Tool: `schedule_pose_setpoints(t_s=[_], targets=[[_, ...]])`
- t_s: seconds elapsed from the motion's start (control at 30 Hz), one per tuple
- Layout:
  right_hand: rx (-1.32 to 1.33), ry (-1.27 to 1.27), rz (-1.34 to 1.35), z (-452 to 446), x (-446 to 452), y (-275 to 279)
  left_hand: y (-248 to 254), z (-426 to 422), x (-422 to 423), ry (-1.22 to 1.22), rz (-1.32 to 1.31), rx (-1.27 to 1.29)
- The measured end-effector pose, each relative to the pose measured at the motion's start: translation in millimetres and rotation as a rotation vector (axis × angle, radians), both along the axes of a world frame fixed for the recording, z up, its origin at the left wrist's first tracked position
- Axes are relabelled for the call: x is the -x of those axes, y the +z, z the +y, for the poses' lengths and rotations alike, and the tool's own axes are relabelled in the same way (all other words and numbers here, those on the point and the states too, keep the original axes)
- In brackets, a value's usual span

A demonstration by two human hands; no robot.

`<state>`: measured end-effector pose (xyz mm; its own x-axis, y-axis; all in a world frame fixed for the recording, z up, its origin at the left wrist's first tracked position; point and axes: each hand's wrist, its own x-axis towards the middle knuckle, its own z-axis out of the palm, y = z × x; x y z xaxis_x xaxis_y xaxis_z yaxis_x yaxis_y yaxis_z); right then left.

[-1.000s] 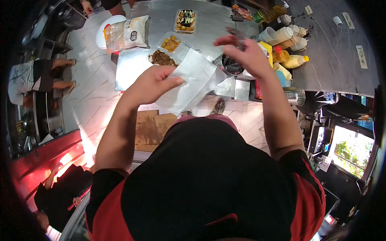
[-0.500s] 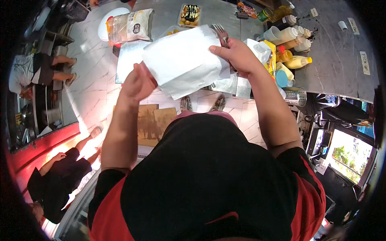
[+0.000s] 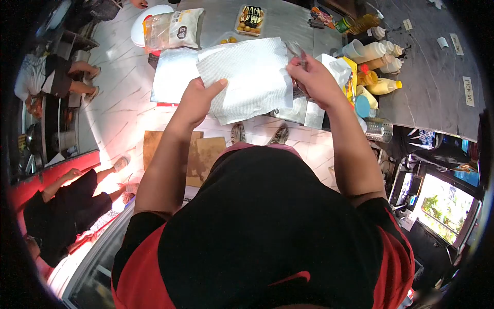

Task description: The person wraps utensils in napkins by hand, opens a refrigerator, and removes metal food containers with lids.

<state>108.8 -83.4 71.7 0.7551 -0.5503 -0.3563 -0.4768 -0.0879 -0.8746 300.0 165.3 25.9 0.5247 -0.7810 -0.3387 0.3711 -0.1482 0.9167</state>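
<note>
A white textured paper towel (image 3: pixel 252 77) is spread between my hands above the front of the metal counter. My left hand (image 3: pixel 198 103) pinches its left edge, thumb lying on top and fingers underneath. My right hand (image 3: pixel 318 82) is closed around a metal fork (image 3: pixel 294 49), whose tines point up and look blurred. The towel's right edge meets the fingers of that hand; whether they grip it too is hard to see. Behind the towel sits a clear tray of round snack balls topped with dark and white sauce (image 3: pixel 250 20). Another container of balls (image 3: pixel 228 39) is partly covered.
A plastic food bag (image 3: pixel 177 30) lies at the back left beside a white round lid (image 3: pixel 141 31). Sauce bottles (image 3: pixel 373 51) crowd the right side, near a yellow squeeze bottle (image 3: pixel 386 86). Two other people stand at left. Cardboard (image 3: pixel 208 154) lies on the floor.
My left hand has moved right and up, from beside the towel to gripping its left edge. The towel is flatter and shifted slightly right. The fork has tilted in my right hand.
</note>
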Motion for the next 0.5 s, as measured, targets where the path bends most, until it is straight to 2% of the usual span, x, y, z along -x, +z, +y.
schedule_pose_setpoints(t_s=[0.1,0.23,0.37,0.5], targets=[[0.065,0.015,-0.087,-14,22,-8,-13,3,-7,0.032,0.096,0.035],[0.030,0.355,0.028,18,30,29,-17,10,-8,0.021,0.211,0.039],[-0.406,0.456,0.051,44,18,18,-8,12,-4,-0.005,0.362,0.125],[-0.468,0.444,0.108,51,11,18,-6,17,-1,-0.090,0.491,0.290]])
